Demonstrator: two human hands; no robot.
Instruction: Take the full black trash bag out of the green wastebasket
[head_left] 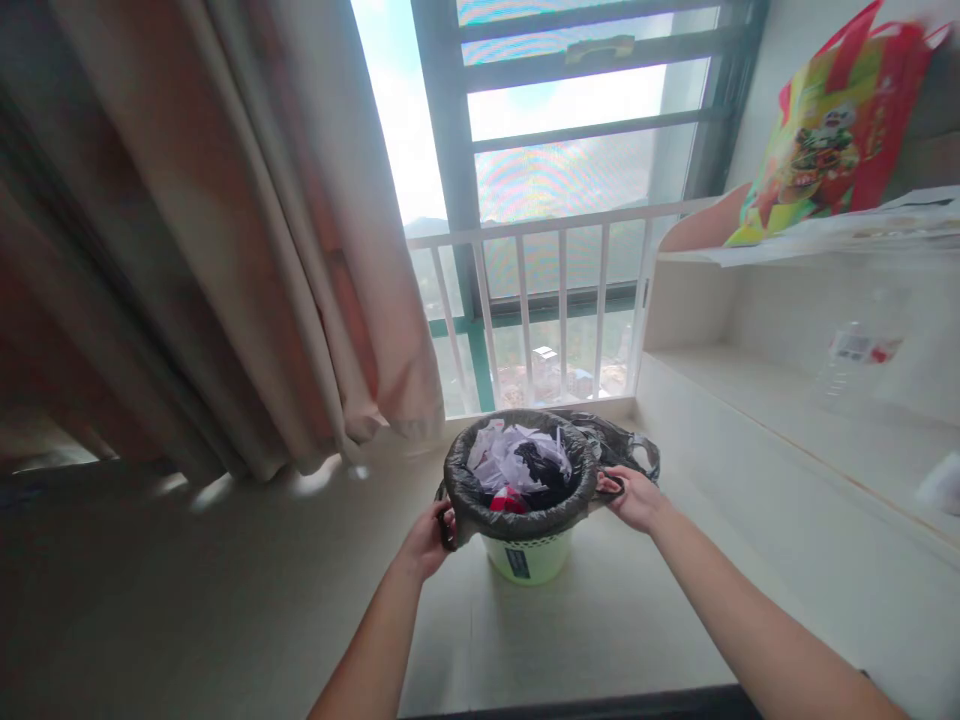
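Head camera view: I have both hands on a black bag that lines a pale green bin standing upright on the floor, just in front of the white railing and the window. My left hand curls its fingers around a dark loop of the bag at the bin's left side; my right hand pinches another loop at the right, thumb and fingers closed on it. More loose black plastic spreads out just beyond that hand. Crumpled white paper, some black plastic and a red piece lie inside the lined bin. Curtains hang to my left. On my right, a colourful shopping bag stands on the upper shelf, and a clear bottle stands upright on the ledge below it.
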